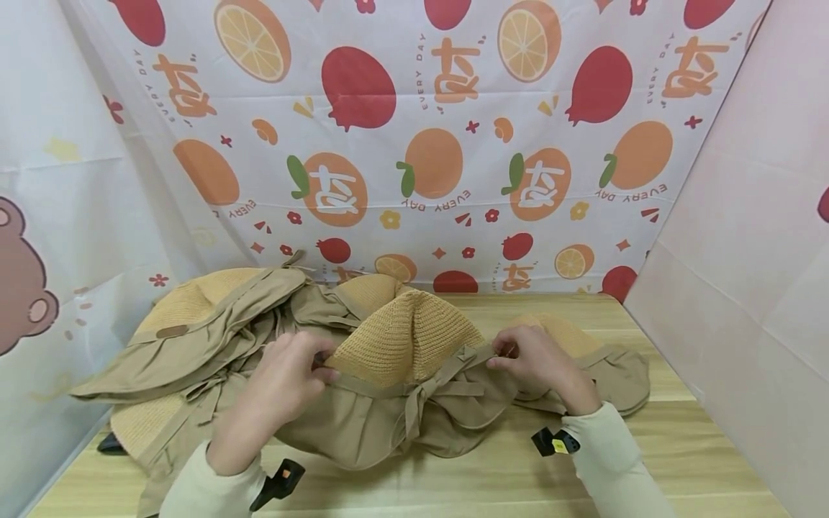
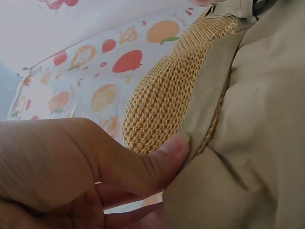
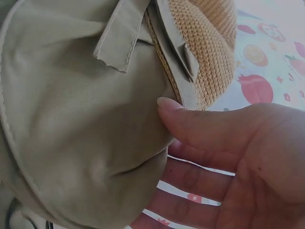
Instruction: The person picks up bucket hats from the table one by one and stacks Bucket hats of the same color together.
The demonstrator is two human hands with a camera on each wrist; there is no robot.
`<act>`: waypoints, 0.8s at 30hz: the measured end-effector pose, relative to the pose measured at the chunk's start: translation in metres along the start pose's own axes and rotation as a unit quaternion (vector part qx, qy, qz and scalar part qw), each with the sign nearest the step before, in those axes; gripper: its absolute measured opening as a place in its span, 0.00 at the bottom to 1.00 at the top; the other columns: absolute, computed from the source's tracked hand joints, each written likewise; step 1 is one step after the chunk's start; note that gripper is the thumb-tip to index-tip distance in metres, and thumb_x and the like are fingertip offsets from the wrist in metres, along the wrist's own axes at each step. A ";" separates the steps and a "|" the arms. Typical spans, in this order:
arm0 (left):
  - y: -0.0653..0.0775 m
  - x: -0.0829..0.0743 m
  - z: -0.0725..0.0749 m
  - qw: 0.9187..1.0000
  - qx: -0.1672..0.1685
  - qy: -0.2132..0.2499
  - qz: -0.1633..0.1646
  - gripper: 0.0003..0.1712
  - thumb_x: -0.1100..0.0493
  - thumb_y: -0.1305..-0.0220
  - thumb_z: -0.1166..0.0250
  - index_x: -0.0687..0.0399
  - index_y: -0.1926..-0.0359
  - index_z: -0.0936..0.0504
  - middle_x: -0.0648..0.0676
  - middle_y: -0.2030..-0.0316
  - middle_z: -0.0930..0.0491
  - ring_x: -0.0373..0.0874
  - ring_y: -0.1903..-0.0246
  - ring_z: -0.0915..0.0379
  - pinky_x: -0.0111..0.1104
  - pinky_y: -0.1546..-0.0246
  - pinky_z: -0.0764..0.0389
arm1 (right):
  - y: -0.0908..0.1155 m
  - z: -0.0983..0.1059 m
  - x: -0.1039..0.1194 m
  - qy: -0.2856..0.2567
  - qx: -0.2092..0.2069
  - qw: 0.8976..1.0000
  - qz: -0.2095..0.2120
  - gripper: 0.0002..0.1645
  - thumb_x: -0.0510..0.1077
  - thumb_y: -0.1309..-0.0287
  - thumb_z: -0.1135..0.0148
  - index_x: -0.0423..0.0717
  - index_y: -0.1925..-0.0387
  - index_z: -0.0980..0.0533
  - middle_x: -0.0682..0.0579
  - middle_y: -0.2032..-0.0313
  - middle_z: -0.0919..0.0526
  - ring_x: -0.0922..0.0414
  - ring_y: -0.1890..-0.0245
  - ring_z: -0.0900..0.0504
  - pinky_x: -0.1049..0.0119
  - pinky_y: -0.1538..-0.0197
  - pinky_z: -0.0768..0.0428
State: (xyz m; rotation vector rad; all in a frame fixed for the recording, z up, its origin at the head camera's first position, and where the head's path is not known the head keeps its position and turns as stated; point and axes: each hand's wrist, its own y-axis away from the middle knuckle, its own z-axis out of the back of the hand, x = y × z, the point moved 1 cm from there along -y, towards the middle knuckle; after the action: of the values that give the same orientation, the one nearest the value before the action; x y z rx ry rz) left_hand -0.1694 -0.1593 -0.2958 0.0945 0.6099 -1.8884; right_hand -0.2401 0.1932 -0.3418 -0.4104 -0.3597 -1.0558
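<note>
A sun hat with a tan knitted crown (image 1: 411, 338) and a khaki cloth brim (image 1: 363, 428) is held up in the middle, its cloth bow facing me. My left hand (image 1: 285, 385) pinches the hat's band at its left side; in the left wrist view the thumb (image 2: 171, 148) presses on the band where crown and brim meet. At the opposite side my right hand (image 1: 534, 360) grips the same hat, and its thumb (image 3: 176, 112) lies on the seam in the right wrist view. The fingers behind the brim are partly hidden.
Several similar khaki hats (image 1: 214, 345) lie heaped at the left. Another hat (image 1: 609, 363) rests on the wooden table (image 1: 686, 446) behind my right hand. A fruit-print cloth (image 1: 427, 151) hangs at the back, with pale cloth walls at both sides.
</note>
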 end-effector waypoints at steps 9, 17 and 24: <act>0.001 -0.001 -0.005 0.999 0.033 -0.018 0.027 0.23 0.67 0.47 0.24 0.48 0.80 0.32 0.47 0.83 0.34 0.41 0.80 0.39 0.33 0.78 0.40 | 0.001 0.000 0.001 0.011 0.008 1.000 0.003 0.11 0.42 0.42 0.25 0.50 0.75 0.20 0.60 0.77 0.19 0.65 0.74 0.25 0.70 0.68 0.28; 0.000 0.000 -0.009 0.998 0.053 -0.025 0.026 0.17 0.66 0.42 0.26 0.50 0.73 0.29 0.47 0.80 0.31 0.42 0.78 0.35 0.34 0.78 0.36 | 0.001 0.000 0.001 0.008 0.018 1.000 0.003 0.14 0.41 0.40 0.26 0.50 0.78 0.23 0.61 0.80 0.25 0.64 0.77 0.30 0.71 0.72 0.33; 0.002 0.005 -0.015 0.998 0.057 -0.037 0.019 0.14 0.65 0.35 0.31 0.55 0.66 0.31 0.50 0.80 0.32 0.43 0.80 0.36 0.34 0.80 0.35 | 0.000 -0.001 -0.001 0.000 0.012 1.000 -0.004 0.09 0.42 0.39 0.27 0.49 0.74 0.20 0.58 0.76 0.18 0.64 0.74 0.26 0.70 0.70 0.28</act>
State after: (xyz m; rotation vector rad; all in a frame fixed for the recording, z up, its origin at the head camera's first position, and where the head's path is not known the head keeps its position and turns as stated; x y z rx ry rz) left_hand -0.1729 -0.1572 -0.3106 0.1087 0.4478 -1.8806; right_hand -0.2406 0.1938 -0.3433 -0.3870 -0.3737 -1.0593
